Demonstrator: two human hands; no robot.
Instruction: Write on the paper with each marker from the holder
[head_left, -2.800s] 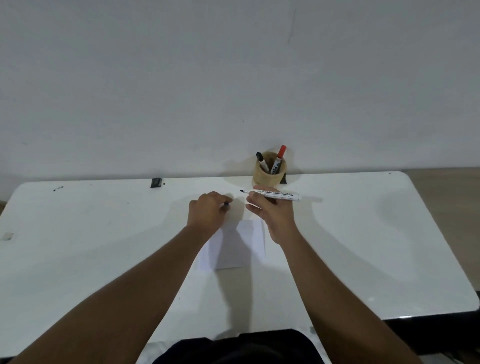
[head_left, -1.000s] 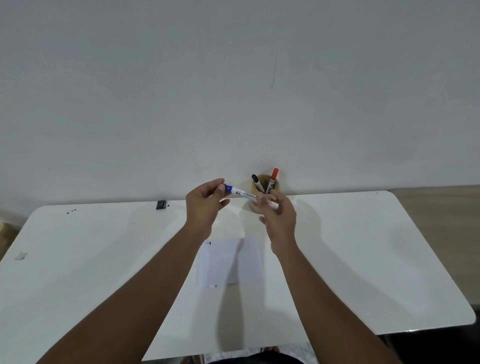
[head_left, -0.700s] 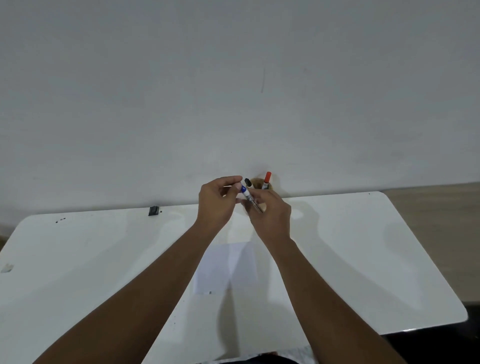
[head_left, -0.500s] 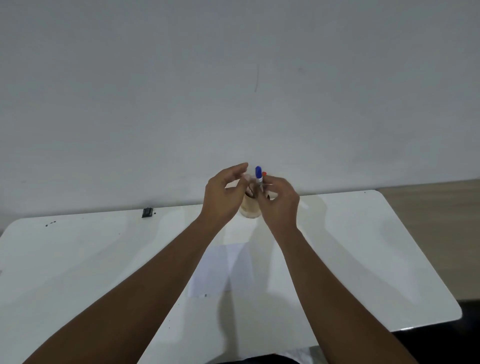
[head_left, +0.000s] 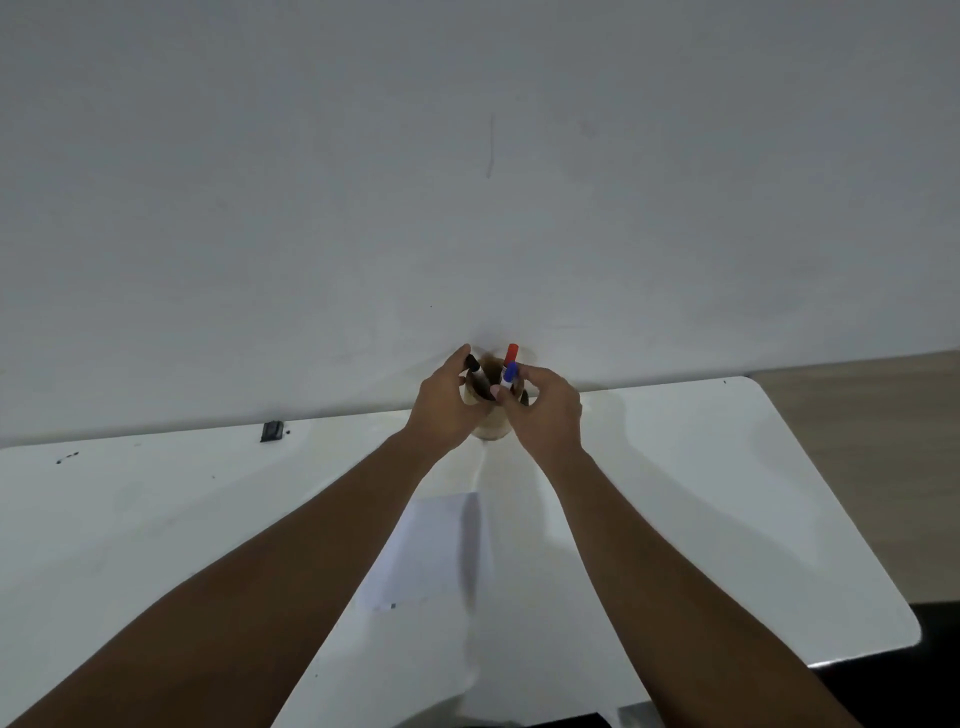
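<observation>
Right hand pinched the upright blue marker over the holder; left hand pinched the black marker.

Bare forearms; no sleeves, no jewellery

Both hands at holder, far table edge by wall. Left hand cupped round holder's left side, thumb near black-capped marker. Right hand fingers pinch blue-capped marker, upright in holder; red-capped marker behind. Paper lies nearer, between forearms
</observation>
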